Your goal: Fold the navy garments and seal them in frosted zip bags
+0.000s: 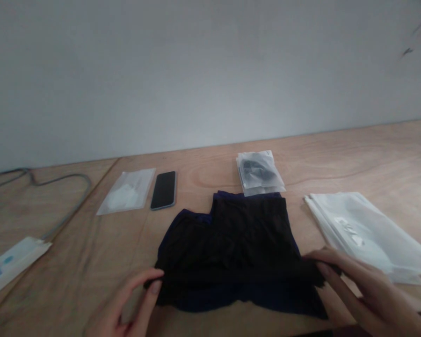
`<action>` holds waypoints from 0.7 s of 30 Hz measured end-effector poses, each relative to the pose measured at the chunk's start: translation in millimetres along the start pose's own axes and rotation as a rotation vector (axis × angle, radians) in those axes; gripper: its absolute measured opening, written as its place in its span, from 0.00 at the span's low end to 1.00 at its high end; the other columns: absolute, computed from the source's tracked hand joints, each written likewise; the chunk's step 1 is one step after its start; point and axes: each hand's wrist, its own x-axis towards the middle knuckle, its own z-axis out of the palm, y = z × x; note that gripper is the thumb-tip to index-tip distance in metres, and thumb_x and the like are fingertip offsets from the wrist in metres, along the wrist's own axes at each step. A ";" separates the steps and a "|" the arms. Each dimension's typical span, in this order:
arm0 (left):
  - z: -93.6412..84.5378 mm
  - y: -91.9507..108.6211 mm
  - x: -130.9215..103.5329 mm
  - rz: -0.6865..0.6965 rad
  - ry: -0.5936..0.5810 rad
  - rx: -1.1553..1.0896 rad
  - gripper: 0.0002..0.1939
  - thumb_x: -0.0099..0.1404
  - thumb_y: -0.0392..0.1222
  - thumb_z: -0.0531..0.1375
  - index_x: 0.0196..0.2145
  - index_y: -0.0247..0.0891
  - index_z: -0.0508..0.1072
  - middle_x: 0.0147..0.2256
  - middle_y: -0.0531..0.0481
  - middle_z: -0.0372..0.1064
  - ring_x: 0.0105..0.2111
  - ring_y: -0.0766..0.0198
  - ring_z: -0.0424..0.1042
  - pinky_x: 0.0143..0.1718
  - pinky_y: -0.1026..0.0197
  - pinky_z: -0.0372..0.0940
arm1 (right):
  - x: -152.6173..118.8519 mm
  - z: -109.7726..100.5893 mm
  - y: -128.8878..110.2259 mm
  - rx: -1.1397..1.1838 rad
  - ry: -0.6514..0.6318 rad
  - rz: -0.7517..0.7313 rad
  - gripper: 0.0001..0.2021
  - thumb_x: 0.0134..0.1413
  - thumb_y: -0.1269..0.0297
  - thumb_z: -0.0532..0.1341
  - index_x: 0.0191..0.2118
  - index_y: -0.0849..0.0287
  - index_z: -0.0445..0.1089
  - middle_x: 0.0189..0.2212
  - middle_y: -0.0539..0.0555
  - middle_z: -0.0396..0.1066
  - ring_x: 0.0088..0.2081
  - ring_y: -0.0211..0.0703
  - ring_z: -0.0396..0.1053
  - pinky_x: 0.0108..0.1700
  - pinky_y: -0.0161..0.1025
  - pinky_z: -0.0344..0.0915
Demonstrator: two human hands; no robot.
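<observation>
Black shorts [245, 234] lie spread on the wooden table in front of me, their waistband edge toward me. Dark blue fabric [210, 299] shows beneath them, along the near edge and at the leg openings. My left hand [129, 299] pinches the left end of the black waistband between thumb and forefinger. At the other end, my right hand [361, 285] grips the right corner of the same band, thumb and fingers closed on it. The band is stretched straight between both hands.
Clear bags [368, 234] are stacked at the right. A bag with dark contents [259, 171] lies beyond the shorts. Left of them are a phone [163, 189] and a flat clear bag [128, 192]. A white power strip [14, 264] with a grey cable [70, 175] sits far left.
</observation>
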 end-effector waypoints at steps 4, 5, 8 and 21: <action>15.9 -0.5 30.0 -0.075 0.047 0.011 0.12 0.74 0.54 0.61 0.47 0.48 0.78 0.41 0.54 0.82 0.37 0.62 0.82 0.45 0.64 0.74 | 41.4 14.1 3.5 0.009 0.091 0.096 0.12 0.75 0.60 0.54 0.56 0.47 0.71 0.48 0.54 0.79 0.47 0.46 0.80 0.42 0.37 0.79; 20.5 -3.2 36.6 -0.080 0.029 0.007 0.12 0.74 0.54 0.60 0.47 0.48 0.78 0.41 0.55 0.82 0.37 0.62 0.82 0.45 0.65 0.74 | 48.9 16.8 6.7 -0.004 0.067 0.098 0.13 0.75 0.59 0.54 0.56 0.47 0.72 0.49 0.54 0.78 0.47 0.47 0.80 0.42 0.38 0.79; 32.0 -15.6 52.3 -0.083 -0.069 0.009 0.11 0.75 0.53 0.59 0.46 0.49 0.79 0.42 0.55 0.83 0.39 0.61 0.83 0.44 0.64 0.74 | 61.9 21.0 19.5 -0.062 -0.005 0.080 0.12 0.75 0.58 0.53 0.52 0.49 0.74 0.47 0.55 0.76 0.40 0.46 0.78 0.39 0.42 0.77; 102.3 49.0 158.7 0.248 -0.251 0.032 0.14 0.72 0.39 0.63 0.54 0.39 0.77 0.49 0.43 0.77 0.50 0.50 0.75 0.54 0.47 0.71 | 138.0 11.4 61.3 -0.291 0.099 0.023 0.09 0.63 0.59 0.63 0.46 0.55 0.75 0.46 0.61 0.74 0.40 0.53 0.77 0.43 0.50 0.75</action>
